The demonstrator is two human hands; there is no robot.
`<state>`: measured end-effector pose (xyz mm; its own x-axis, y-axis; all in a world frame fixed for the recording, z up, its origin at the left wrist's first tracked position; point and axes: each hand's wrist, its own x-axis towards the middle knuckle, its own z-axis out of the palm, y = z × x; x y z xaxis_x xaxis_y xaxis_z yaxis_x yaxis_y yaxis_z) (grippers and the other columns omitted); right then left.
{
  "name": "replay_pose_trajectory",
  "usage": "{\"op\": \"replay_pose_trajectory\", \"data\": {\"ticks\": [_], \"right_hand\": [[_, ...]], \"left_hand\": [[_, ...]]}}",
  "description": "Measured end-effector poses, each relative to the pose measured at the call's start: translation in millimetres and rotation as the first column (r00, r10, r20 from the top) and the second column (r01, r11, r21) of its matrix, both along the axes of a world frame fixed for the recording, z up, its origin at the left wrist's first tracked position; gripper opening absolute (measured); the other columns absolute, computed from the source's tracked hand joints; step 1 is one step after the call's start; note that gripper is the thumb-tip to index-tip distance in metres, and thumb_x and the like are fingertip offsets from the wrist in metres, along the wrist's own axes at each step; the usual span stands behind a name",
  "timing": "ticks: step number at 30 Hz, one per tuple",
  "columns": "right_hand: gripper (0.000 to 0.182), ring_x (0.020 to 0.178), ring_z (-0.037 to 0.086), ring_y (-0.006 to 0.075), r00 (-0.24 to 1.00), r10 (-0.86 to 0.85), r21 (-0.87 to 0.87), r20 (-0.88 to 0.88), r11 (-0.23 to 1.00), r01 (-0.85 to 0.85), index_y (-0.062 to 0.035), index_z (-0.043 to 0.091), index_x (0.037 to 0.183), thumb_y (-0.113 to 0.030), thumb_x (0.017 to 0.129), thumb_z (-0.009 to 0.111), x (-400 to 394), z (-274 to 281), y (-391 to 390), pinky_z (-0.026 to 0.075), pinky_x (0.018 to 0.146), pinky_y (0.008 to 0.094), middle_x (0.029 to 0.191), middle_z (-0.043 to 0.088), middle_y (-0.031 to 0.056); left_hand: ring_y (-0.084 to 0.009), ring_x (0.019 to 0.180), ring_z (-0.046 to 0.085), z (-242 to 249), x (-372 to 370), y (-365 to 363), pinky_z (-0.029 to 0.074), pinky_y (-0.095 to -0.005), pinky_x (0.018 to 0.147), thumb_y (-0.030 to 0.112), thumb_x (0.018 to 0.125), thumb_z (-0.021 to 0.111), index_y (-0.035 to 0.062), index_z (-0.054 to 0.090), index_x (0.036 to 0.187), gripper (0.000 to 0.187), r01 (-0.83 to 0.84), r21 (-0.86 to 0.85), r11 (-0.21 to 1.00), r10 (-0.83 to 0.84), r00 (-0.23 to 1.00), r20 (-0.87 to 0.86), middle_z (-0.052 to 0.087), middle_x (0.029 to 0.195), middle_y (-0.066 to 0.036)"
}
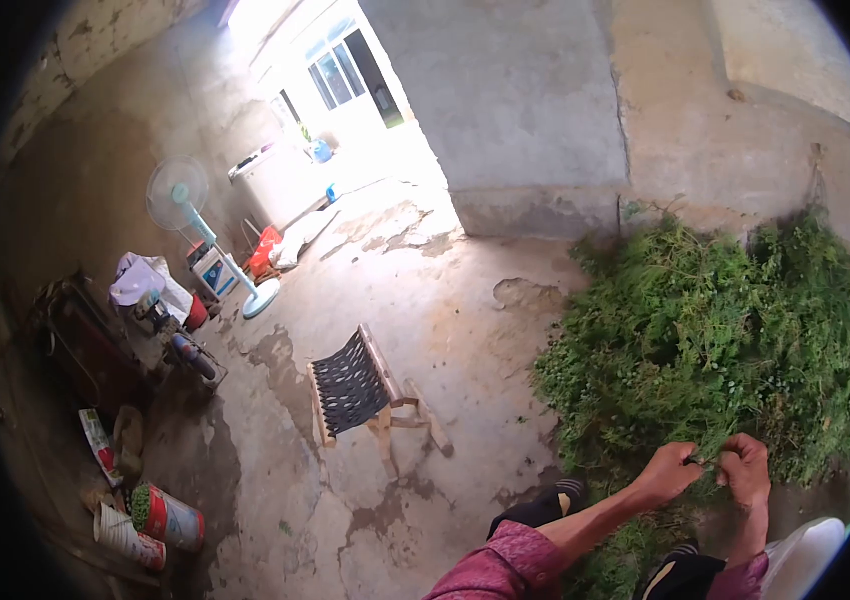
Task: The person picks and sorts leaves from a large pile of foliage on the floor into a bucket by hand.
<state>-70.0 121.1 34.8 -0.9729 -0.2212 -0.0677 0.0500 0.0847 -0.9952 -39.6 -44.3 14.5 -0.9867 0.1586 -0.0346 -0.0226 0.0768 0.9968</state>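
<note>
A large heap of leafy green plants [685, 340] lies against the wall at the right. At its near edge my left hand [670, 473] and my right hand [745, 470] are close together, thumbs and fingers pinched. A thin green sprig [713, 447] is between them, partly hidden by the fingers. More loose greenery [625, 545] lies on the floor below my hands, between my feet. Beside my right forearm, a white rounded thing [807, 555] shows in part; its kind I cannot make out.
A low wooden stool [353, 385] with a woven black seat stands left of my feet. Farther back are a standing fan [195, 225] and a white appliance [280, 185]. At lower left lie a bucket with green contents [173, 518] and stacked cups [125, 535].
</note>
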Motion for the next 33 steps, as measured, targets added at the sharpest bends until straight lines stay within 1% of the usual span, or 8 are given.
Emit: {"op": "replay_pose_trajectory", "data": {"ticks": [8,11,14,16,26,29,30,33], "right_hand": [[0.014,0.044,0.046,0.0065,0.998,0.062,-0.034,-0.029,0.997,-0.063,0.0004,0.053,0.073,-0.011,0.079,0.059,2.2,0.1,3.8,0.037,0.040,0.0203,0.057,0.050,0.0006],[0.013,0.044,0.046,0.0065,0.997,0.046,0.123,-0.065,0.992,-0.038,0.0004,0.053,0.074,-0.010,0.080,0.058,-0.2,-17.2,4.8,0.037,0.040,0.0204,0.057,0.050,0.0002],[0.011,0.045,0.046,0.0062,0.928,0.062,0.271,-0.367,0.962,0.043,0.0002,0.052,0.074,-0.007,0.081,0.055,-2.2,-24.0,2.0,0.037,0.040,0.0205,0.059,0.050,0.0000],[0.011,0.045,0.045,0.0056,0.995,-0.060,0.030,-0.080,0.998,0.063,-0.0007,0.052,0.073,-0.005,0.083,0.051,1.7,-11.0,-6.9,0.037,0.040,0.0200,0.060,0.050,-0.0001],[0.012,0.042,0.043,0.0060,0.983,-0.164,-0.221,0.080,0.959,0.178,-0.0047,0.053,0.073,-0.008,0.084,0.052,-10.4,-23.9,-12.2,0.035,0.038,0.0207,0.059,0.050,-0.0001],[0.008,0.042,0.040,0.0049,0.926,-0.114,-0.672,0.360,0.657,0.342,-0.0086,0.051,0.078,-0.013,0.085,0.052,-44.0,-46.4,31.3,0.034,0.037,0.0206,0.056,0.043,-0.0034],[0.005,0.044,0.039,0.0038,0.859,-0.170,-0.664,0.483,0.567,0.487,-0.0100,0.051,0.082,-0.014,0.085,0.052,-47.1,-38.1,42.5,0.034,0.038,0.0208,0.060,0.044,-0.0045],[0.006,0.047,0.037,0.0034,0.936,0.066,-0.824,0.346,0.498,0.269,-0.0118,0.049,0.083,-0.016,0.086,0.052,-35.5,-30.5,43.9,0.032,0.040,0.0200,0.064,0.043,-0.0052]], "left_hand": [[-0.0015,0.050,0.035,-4.1,-1.8,4.6,0.026,-0.0219,0.042,0.008,0.078,0.053,0.0020,0.055,0.079,0.007,-0.005,0.132,0.991,-0.012,0.992,0.129,0.042,0.058,0.007],[-0.0014,0.050,0.035,-8.2,-2.7,6.4,0.026,-0.0219,0.042,0.008,0.078,0.053,0.0019,0.056,0.081,0.008,-0.017,0.121,0.993,-0.006,0.982,0.187,0.043,0.059,0.007],[-0.0014,0.051,0.035,-6.7,-0.4,8.9,0.027,-0.0221,0.042,0.009,0.079,0.053,0.0020,0.056,0.081,0.008,-0.029,0.112,0.993,0.008,0.982,0.187,0.043,0.059,0.007],[-0.0014,0.051,0.035,-12.6,-1.6,13.1,0.027,-0.0222,0.042,0.009,0.079,0.053,0.0021,0.056,0.081,0.008,-0.036,0.119,0.992,0.020,0.990,0.137,0.043,0.058,0.007],[-0.0014,0.053,0.036,4.0,-0.7,9.7,0.027,-0.0231,0.043,0.010,0.080,0.053,0.0022,0.057,0.079,0.009,-0.031,0.206,0.978,0.016,0.997,0.076,0.043,0.059,0.007],[-0.0020,0.054,0.038,-5.6,7.6,10.1,0.029,-0.0217,0.045,0.008,0.078,0.055,0.0019,0.058,0.081,0.007,0.016,0.092,0.996,-0.024,0.996,0.088,0.045,0.061,0.006],[-0.0020,0.054,0.038,-5.6,7.2,8.0,0.029,-0.0217,0.045,0.008,0.078,0.055,0.0019,0.058,0.081,0.007,0.018,0.098,0.995,-0.027,0.996,0.089,0.045,0.061,0.006],[-0.0036,0.063,0.048,-26.3,2.8,6.1,0.039,-0.0204,0.055,0.005,0.078,0.058,0.0040,0.060,0.084,0.007,-0.136,0.453,0.881,0.081,0.987,0.139,0.054,0.069,0.004]]}}
